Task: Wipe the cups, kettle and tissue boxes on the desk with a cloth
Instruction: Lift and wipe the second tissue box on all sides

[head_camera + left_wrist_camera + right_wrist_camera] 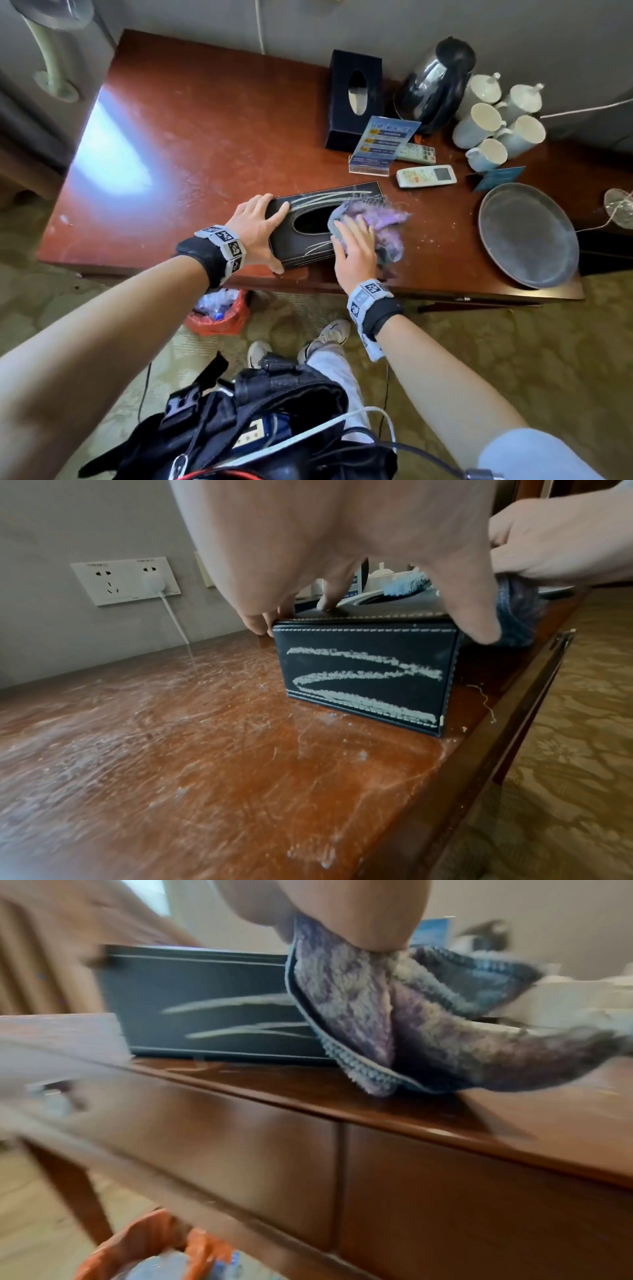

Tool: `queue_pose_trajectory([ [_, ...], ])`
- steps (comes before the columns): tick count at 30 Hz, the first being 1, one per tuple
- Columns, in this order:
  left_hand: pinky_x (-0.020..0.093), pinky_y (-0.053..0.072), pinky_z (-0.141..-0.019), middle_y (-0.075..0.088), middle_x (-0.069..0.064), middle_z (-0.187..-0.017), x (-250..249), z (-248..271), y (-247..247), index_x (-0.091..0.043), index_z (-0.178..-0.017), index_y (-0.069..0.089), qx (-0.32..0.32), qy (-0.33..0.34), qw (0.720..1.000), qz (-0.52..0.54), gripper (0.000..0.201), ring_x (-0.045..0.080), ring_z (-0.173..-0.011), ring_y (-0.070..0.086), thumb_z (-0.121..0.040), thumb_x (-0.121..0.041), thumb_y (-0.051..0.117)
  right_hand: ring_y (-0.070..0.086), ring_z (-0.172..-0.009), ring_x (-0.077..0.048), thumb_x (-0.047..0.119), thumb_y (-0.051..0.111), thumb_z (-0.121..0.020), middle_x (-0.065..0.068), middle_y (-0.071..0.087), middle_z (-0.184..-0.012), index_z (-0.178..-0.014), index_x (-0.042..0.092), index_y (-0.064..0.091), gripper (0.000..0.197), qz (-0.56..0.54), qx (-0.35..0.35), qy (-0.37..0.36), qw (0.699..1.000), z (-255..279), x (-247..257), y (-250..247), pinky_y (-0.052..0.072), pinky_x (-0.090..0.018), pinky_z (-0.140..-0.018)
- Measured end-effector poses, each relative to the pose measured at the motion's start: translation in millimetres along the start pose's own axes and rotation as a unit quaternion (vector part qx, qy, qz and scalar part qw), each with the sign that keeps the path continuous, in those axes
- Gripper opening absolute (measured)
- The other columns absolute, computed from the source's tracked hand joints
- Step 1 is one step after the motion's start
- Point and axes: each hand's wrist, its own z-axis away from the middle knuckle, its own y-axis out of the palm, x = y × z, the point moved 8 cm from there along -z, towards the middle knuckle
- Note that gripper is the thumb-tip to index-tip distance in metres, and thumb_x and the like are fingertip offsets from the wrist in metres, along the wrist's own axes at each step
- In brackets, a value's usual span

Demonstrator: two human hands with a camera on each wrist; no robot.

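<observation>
Both bare forearms reach forward and down over the near edge of the reddish-brown wooden bench [191,144]. The left hand [255,228] clamps the left end of the flat black leather tissue box with white chalky streaks [308,240]; its fingers [253,620] are spread wide over the top and far edge, with the thumb down the near side. The box lies near the bench's front edge, and its oval slot looks dark. The right hand [354,253] presses down on the crumpled purple-and-grey fleecy cloth [383,222], fingers nearly straight on top of it. The cloth covers the box's right end and hangs to the bench. Under the bench stands a red-lined waste bin [219,313] holding plastic bottles. Farther right lies a round grey metal tray [529,236]. At the back stand an upright black tissue box [354,99], a shiny black kettle [435,85] and white ceramic cups [493,133].
</observation>
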Motion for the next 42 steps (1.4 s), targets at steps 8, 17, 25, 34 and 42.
queue_pose_trajectory([
  [8, 0.045, 0.006, -0.121, 0.004, 0.017, -0.160, 3, 3, 1, -0.026, -0.159, 0.005, -0.004, -0.008, 1.000, 0.021, 0.132, 0.033, -0.148, 0.002, -0.059, -0.072, 0.078, 0.061, -0.117, -0.035, 0.022, 0.047, -0.098, -0.013, 0.060, -0.136, -0.125, 0.007, 0.066, 0.037, 0.039, 0.032, -0.066, 0.997, -4, -20, -17, 0.050, -0.043, -0.099],
  [17, 0.046, 0.011, -0.120, 0.006, 0.016, -0.158, -1, 4, -3, -0.024, -0.158, 0.007, 0.000, -0.013, 1.000, 0.010, 0.131, 0.032, -0.147, 0.004, -0.059, -0.070, 0.078, 0.059, -0.123, -0.031, 0.023, 0.050, -0.098, -0.014, 0.065, -0.128, -0.120, 0.005, 0.068, 0.034, 0.010, -0.030, -0.037, 0.999, 8, 21, -2, 0.048, -0.045, -0.104],
  [25, 0.046, 0.010, -0.119, 0.005, 0.012, -0.160, 4, 4, -3, -0.030, -0.158, 0.003, 0.005, -0.019, 1.000, -0.012, 0.131, 0.029, -0.148, 0.004, -0.057, -0.080, 0.071, 0.068, -0.069, -0.028, 0.027, 0.054, -0.093, -0.008, 0.071, -0.089, -0.117, 0.011, 0.071, 0.033, 0.079, 0.015, -0.094, 0.992, 8, 18, -6, 0.056, -0.032, -0.058],
  [34, 0.048, 0.012, -0.120, 0.004, 0.014, -0.159, 2, 4, -1, -0.028, -0.158, 0.002, 0.005, -0.021, 1.000, -0.008, 0.133, 0.030, -0.147, 0.003, -0.058, -0.077, 0.074, 0.013, -0.151, -0.027, 0.038, 0.053, -0.096, -0.010, 0.021, -0.162, -0.138, 0.021, 0.053, 0.045, -0.024, 0.094, 0.062, 0.993, -29, -63, -32, 0.011, -0.042, -0.122],
  [42, 0.049, 0.012, -0.119, 0.005, 0.014, -0.159, 2, 4, 0, -0.027, -0.158, 0.004, -0.001, -0.014, 1.000, 0.003, 0.133, 0.031, -0.148, 0.003, -0.058, -0.075, 0.076, 0.041, -0.138, -0.037, 0.037, 0.045, -0.098, -0.018, 0.050, -0.145, -0.134, 0.009, 0.058, 0.048, 0.052, 0.006, 0.026, 0.998, -17, -39, -21, 0.032, -0.053, -0.113],
])
